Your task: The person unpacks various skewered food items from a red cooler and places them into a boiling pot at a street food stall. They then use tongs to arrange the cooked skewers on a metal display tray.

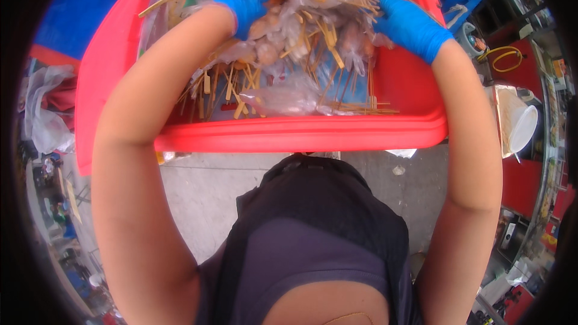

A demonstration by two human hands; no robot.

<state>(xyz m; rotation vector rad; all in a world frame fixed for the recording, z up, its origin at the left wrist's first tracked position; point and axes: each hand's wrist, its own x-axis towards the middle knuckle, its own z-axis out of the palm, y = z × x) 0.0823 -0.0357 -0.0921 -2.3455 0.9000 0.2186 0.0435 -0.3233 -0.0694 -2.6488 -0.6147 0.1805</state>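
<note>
Both my hands wear blue disposable gloves and reach into the far part of a large red plastic tub (298, 133). My left hand (246, 8) is blurred, its fingers curled down among clear plastic bags of food (267, 52). Its fingertips are hidden, so a grip cannot be made out. My right hand (408, 25) lies over the bags at the tub's right side, against thin skewer ends (366, 2). One finger points forward, and the others are partly hidden. Between the hands, bamboo skewers (332, 40) with flat handles stick out of the bags.
Inside the tub's near side lie a clear plastic bag (284, 98) and several loose-looking skewers (379, 109). A blue sheet (86, 6) spreads at the far left. To the right are a yellow hose (505, 58) and a white round container (523, 128). Grey paving (203, 198) shows below the tub.
</note>
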